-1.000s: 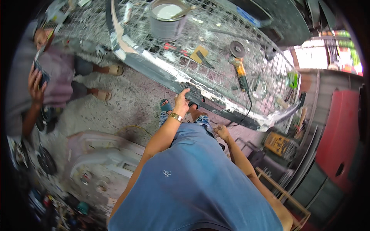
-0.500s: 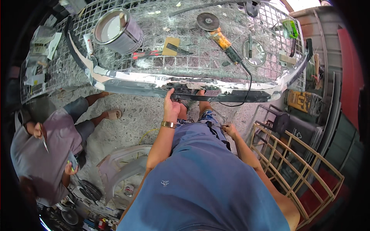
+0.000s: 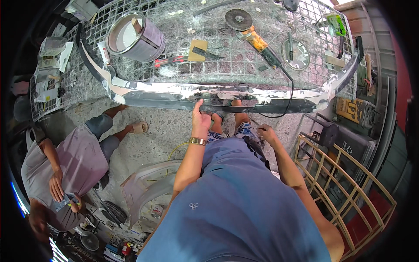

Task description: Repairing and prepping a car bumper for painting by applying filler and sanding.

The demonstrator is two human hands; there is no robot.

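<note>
A long, curved car bumper point(image 3: 166, 100), black with white and pinkish filler patches, lies along the near edge of a wire-mesh bench point(image 3: 244, 65). My left hand point(image 3: 200, 123) holds its lower edge near the middle, thumb up against the front and the other fingers hidden. Just above that thumb is a rough, dark gap in the filler. My right hand point(image 3: 267, 133) hangs by my right hip, away from the bumper, its fingers curled; whether anything small is in them is hidden. On the bench lies an orange and black angle grinder point(image 3: 256, 41), its cord draped over the bumper.
A large can of pale paste point(image 3: 137, 38), a red-handled tool point(image 3: 170, 61) and a round clear disc point(image 3: 295, 54) sit on the mesh. Another person point(image 3: 65, 166) sits at left, hands together. A wooden frame point(image 3: 345, 183) leans at right; a grey curved panel point(image 3: 148, 187) lies on the floor.
The view has shifted slightly, moving the scene rightward. My right hand has risen a little from my shorts. The other person's raised hand has come down to the other one.
</note>
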